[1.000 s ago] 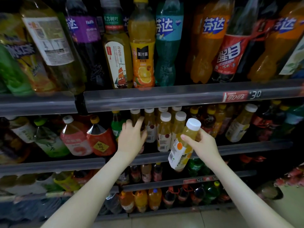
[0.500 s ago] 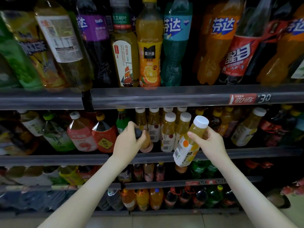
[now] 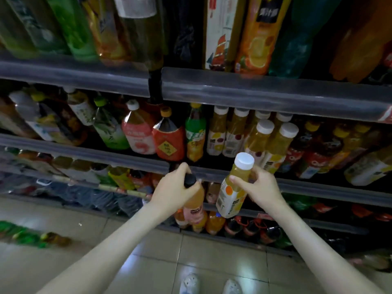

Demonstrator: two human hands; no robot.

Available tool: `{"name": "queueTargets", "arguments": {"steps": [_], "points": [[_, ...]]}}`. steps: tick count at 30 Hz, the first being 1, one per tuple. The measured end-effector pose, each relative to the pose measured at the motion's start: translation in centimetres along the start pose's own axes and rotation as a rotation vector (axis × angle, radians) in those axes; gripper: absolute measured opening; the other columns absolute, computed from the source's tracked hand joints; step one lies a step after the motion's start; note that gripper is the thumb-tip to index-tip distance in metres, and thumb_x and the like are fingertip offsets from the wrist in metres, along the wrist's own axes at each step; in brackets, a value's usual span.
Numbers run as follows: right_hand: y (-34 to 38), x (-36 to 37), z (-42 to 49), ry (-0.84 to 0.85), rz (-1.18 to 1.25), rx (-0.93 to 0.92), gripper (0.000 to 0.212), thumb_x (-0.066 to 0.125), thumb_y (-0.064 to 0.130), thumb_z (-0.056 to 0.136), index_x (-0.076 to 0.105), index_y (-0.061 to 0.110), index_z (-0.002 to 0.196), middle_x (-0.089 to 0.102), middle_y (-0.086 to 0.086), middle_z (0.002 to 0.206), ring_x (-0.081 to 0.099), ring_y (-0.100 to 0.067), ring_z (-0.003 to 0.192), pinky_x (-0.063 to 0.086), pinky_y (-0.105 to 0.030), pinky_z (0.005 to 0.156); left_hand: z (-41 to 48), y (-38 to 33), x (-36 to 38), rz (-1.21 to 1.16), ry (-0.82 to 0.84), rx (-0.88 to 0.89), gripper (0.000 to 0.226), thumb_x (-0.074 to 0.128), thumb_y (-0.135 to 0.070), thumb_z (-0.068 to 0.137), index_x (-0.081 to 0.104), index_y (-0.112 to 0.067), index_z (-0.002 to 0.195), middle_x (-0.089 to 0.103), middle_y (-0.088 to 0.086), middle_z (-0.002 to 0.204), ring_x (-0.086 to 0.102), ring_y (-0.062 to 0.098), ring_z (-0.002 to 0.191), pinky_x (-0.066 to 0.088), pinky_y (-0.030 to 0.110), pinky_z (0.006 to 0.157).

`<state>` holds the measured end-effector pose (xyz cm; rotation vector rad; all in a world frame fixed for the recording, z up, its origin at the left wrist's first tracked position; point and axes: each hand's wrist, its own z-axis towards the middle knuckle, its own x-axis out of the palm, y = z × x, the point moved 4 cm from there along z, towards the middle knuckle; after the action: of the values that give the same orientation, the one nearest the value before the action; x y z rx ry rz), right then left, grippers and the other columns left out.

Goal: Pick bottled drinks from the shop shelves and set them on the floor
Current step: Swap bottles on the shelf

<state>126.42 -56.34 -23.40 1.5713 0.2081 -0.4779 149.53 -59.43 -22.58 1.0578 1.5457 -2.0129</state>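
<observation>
Two bottles are now gripped, the black-capped bottle newly drawn out by the left hand, the white-capped bottle by the right hand, judged ready for the floor.

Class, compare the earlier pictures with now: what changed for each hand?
The left hand reached into the middle shelf, gripped the black-capped bottle and drew it out and down. The right hand holds the white-capped juice bottle as before.
</observation>
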Motion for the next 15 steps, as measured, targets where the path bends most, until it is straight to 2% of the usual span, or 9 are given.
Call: {"name": "queueTargets", "arguments": {"steps": [4,7,12,15], "points": [[-0.8,2.8,0.5,0.062,-0.014,0.046,0.022,0.078,0.038,0.076,0.061,0.043,0.089,0.065,0.030,0.083,0.059,0.019,0.082,0.044,-0.003,0.061,-2.1,2.3,0.7,0.031,0.024,-0.053,0.033,0.063,-0.039,0.088,0.038,-0.018,0.083,0.049,-0.008,0.067,0.051,0.013,0.061,0.038,0.033,0.052],[-0.9,3.8,0.6,0.071,-0.021,0.042,0.023,0.079,0.038,0.076,0.060,0.044,0.088,0.064,0.037,0.077,0.058,0.020,0.080,0.043,-0.001,0.061,-2.5,3.1,0.6,0.023,-0.004,-0.092,0.034,0.063,-0.038,0.088,0.037,-0.018,0.083,0.045,-0.009,0.066,0.051,0.015,0.060,0.036,0.032,0.050],[-0.2,2.8,0.9,0.051,-0.004,0.027,0.024,0.078,0.040,0.076,0.060,0.045,0.090,0.061,0.044,0.084,0.057,0.021,0.083,0.042,0.001,0.063,-1.6,2.3,-0.4,-0.008,-0.071,-0.037,0.032,0.062,-0.039,0.089,0.037,-0.019,0.084,0.040,-0.011,0.062,0.044,0.005,0.053,0.027,0.026,0.047],[0.3,1.6,1.0,0.015,-0.001,0.017,0.025,0.078,0.040,0.075,0.060,0.045,0.092,0.063,0.041,0.085,0.058,0.020,0.085,0.043,0.001,0.064,-0.4,1.2,-0.7,-0.056,-0.033,0.000,0.032,0.062,-0.041,0.088,0.037,-0.022,0.083,0.042,-0.008,0.062,0.048,0.003,0.057,0.026,0.020,0.045]]}}
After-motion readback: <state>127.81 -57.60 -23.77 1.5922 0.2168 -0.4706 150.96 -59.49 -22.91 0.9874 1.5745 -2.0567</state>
